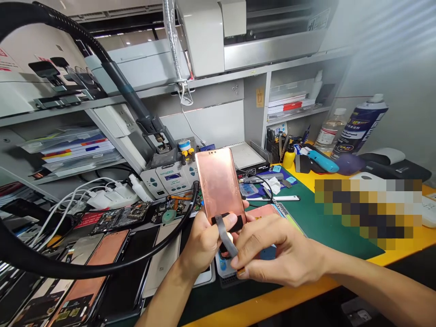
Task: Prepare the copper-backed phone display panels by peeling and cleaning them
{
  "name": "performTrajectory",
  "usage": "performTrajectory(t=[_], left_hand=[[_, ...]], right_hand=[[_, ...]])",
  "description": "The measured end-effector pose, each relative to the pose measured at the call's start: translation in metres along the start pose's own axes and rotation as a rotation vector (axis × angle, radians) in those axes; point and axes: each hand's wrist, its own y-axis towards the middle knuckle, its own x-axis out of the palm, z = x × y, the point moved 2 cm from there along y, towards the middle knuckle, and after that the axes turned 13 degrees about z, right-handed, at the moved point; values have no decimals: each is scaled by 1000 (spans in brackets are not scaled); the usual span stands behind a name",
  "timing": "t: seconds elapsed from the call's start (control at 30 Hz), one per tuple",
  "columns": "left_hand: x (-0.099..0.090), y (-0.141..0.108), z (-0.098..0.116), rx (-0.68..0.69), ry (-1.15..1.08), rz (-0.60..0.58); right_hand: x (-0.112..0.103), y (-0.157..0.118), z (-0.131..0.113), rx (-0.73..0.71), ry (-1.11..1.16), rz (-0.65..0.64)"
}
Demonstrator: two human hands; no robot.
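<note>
My left hand (203, 240) is closed around the lower end of a copper-coloured phone screen panel (221, 181), held upright with its back towards me. Black patches show at the panel's bottom edge, near my left thumb. A grey strip (225, 236) curves down from that edge. Between thumb and forefinger, my right hand (279, 254) pinches the strip's lower end. Whether the strip is stuck to the panel at its upper end I cannot tell. Below my hands, a second copper-coloured panel (264, 211) and other flat parts are partly hidden.
Several phones and screen panels (105, 250) lie at the left under a black hose (136, 262). A soldering station (168, 177) stands behind. On the green mat (323, 227) lies a white stick (289, 198). A spray can (361, 125) and bottle (330, 129) stand back right.
</note>
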Motion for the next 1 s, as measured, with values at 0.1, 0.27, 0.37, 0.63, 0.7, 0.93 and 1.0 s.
performTrajectory(t=[0.1,0.27,0.37,0.63,0.7,0.93,1.0], left_hand=[[1,2,0,41,19,-25],[1,6,-1,79,13,17],[0,7,0,82,9,29],[-3,6,4,1,-158,-102],[-4,5,5,-11,-247,-102],[-1,5,7,-88,-296,-48],[0,6,7,-90,-292,-48]], right_hand=[[-1,0,0,48,-33,34],[-3,0,6,178,69,86],[-5,-1,12,335,227,125],[-12,-2,20,473,223,187],[-11,-2,20,473,227,190],[-9,-1,23,427,275,171],[-8,-1,23,428,263,165]])
